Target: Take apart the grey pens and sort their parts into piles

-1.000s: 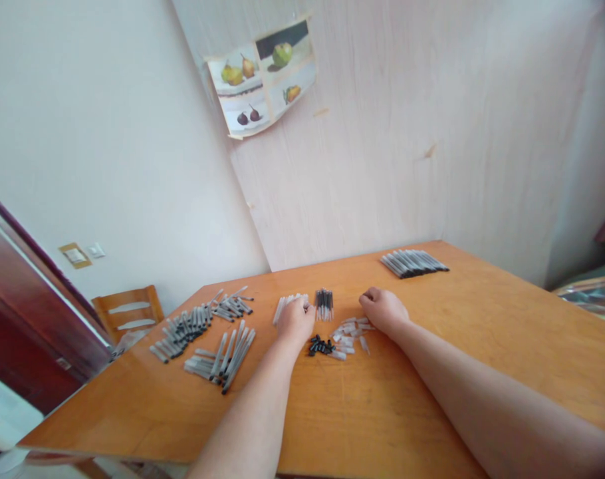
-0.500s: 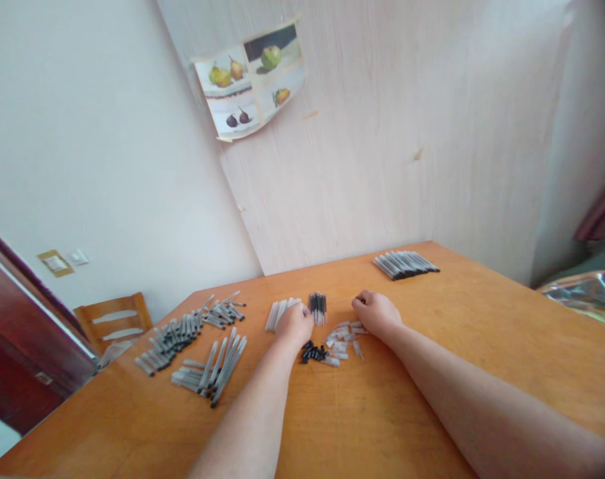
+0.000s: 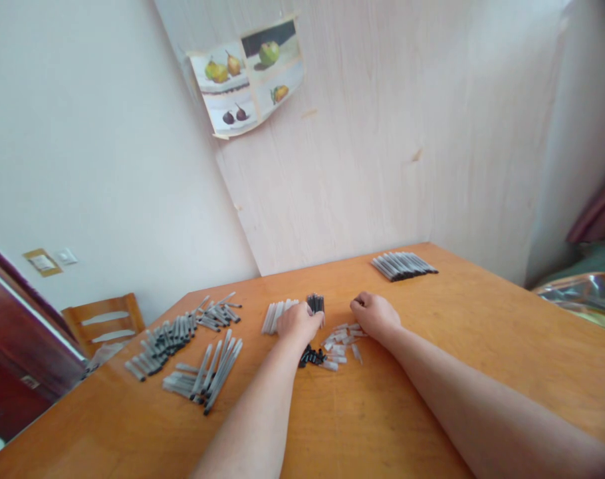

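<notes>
My left hand (image 3: 299, 323) reaches over the middle of the table, its thumb at the near end of a bundle of black pen refills (image 3: 315, 304). The fingers are curled together, and what they pinch, if anything, is hidden. Left of it lies a row of whitish pen barrels (image 3: 271, 318), partly covered by the hand. Small black plugs (image 3: 312, 356) lie in a heap just below that wrist. My right hand (image 3: 376, 313) rests closed on the table beside scattered clear pen caps (image 3: 338, 349); its grip hides whatever is inside.
Capped grey pens (image 3: 170, 339) form a long pile at the left, with another loose pile of pens (image 3: 210, 372) nearer me. A neat row of pens (image 3: 405, 265) lies at the far right. A wooden chair (image 3: 103, 322) stands past the left edge.
My left hand has shifted slightly right to the refills, and its thumb now reaches over their near end. My right hand stays closed in place. The view has turned a little.
</notes>
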`<control>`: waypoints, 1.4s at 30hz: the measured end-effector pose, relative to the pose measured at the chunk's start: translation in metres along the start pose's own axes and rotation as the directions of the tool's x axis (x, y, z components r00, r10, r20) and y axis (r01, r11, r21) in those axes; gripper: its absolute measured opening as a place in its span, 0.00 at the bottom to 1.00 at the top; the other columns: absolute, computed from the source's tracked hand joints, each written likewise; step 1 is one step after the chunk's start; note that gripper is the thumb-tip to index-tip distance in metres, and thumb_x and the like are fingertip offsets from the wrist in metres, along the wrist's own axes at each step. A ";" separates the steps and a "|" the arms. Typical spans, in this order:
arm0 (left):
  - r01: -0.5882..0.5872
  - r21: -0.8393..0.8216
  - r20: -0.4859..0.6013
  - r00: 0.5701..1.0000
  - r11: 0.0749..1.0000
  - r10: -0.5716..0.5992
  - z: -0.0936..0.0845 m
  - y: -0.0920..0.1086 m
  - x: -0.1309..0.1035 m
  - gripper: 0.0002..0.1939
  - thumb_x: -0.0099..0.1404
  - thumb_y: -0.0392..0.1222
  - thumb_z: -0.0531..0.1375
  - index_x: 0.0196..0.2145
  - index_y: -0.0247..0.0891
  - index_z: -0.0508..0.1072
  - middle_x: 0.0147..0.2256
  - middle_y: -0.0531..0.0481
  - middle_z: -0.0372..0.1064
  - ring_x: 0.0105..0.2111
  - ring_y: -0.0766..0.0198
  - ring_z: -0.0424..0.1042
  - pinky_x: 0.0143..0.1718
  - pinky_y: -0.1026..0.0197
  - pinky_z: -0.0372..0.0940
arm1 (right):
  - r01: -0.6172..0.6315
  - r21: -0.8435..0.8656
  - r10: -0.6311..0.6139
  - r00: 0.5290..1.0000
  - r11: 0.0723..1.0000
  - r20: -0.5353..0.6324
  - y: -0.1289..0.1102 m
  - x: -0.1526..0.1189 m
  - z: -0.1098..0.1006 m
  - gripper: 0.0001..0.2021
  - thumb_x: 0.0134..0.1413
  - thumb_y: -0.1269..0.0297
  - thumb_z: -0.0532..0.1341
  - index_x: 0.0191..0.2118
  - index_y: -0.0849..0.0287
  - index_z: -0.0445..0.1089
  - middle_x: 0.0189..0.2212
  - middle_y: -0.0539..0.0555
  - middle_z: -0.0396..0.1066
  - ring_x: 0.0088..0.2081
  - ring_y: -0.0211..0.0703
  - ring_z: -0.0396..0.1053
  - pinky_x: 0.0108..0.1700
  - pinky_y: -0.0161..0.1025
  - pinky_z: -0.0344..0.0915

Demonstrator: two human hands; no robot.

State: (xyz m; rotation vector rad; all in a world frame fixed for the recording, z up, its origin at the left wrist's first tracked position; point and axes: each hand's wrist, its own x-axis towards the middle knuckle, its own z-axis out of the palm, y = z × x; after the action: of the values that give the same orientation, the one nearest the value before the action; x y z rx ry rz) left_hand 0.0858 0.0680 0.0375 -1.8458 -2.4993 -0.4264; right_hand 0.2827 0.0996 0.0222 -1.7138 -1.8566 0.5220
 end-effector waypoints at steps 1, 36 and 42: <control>0.002 0.010 0.002 1.000 1.000 -0.002 0.000 0.001 0.000 0.20 0.54 0.64 0.56 0.33 0.48 0.75 0.36 0.48 0.77 0.37 0.55 0.73 0.34 0.59 0.59 | -0.001 -0.001 0.001 1.000 1.000 0.002 0.000 0.000 0.000 0.15 0.56 0.56 0.52 0.35 0.54 0.75 0.34 0.55 0.76 0.38 0.44 0.71 0.30 0.34 0.55; 0.138 0.104 -0.009 0.990 0.985 -0.138 -0.008 0.028 -0.003 0.16 0.55 0.52 0.59 0.36 0.41 0.77 0.41 0.39 0.76 0.44 0.49 0.73 0.44 0.50 0.61 | 0.014 0.001 -0.014 1.000 1.000 0.003 0.001 0.001 0.002 0.15 0.55 0.56 0.52 0.34 0.54 0.74 0.34 0.55 0.76 0.37 0.45 0.71 0.32 0.35 0.56; 0.122 0.128 -0.014 0.993 0.984 -0.121 -0.008 0.032 -0.004 0.14 0.57 0.48 0.57 0.35 0.40 0.77 0.41 0.38 0.76 0.43 0.50 0.74 0.45 0.49 0.60 | 0.009 -0.006 -0.009 1.000 1.000 0.008 -0.001 0.000 0.000 0.15 0.55 0.56 0.52 0.34 0.54 0.74 0.34 0.55 0.76 0.38 0.45 0.71 0.32 0.35 0.56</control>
State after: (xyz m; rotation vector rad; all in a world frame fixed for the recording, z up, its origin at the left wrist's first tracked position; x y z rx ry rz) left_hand 0.1160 0.0710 0.0515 -1.6508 -2.5775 -0.2650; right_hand 0.2825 0.0995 0.0229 -1.7088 -1.8720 0.5213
